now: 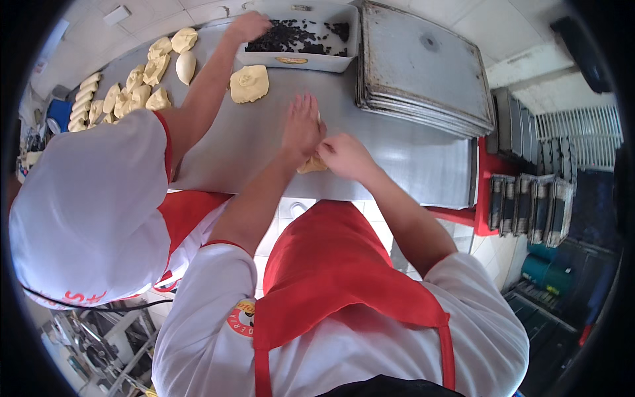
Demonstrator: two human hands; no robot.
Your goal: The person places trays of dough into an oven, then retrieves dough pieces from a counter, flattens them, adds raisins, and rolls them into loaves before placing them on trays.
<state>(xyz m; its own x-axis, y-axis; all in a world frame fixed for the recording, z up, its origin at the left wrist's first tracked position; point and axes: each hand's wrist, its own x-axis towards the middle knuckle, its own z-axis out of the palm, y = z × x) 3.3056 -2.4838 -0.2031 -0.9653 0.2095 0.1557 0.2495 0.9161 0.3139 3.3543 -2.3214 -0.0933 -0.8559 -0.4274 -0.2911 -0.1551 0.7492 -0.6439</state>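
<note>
From the head view, we see both of our hands meeting over one small dough piece [311, 165] near the front edge of the steel worktop [423, 165]. Our left hand [301, 127] lies flat and spread, fingers pointing away from us, its palm resting over the far-left part of the dough. Our right hand [344, 156] is curled narrow, knuckles up, pressing against the dough's right end, just touching the left hand's thumb side. The dough shows only as a pale strip between and below the two hands, its long axis running roughly left to right; both hands are equally close to it.

Beside us, a co-worker's hand [248, 26] reaches into a white tub of dark filling [301, 36]. A flattened dough round [249, 84] lies just in front of that tub, shaped pieces [142, 83] line the far left, and stacked baking trays [423, 66] sit to the right.
</note>
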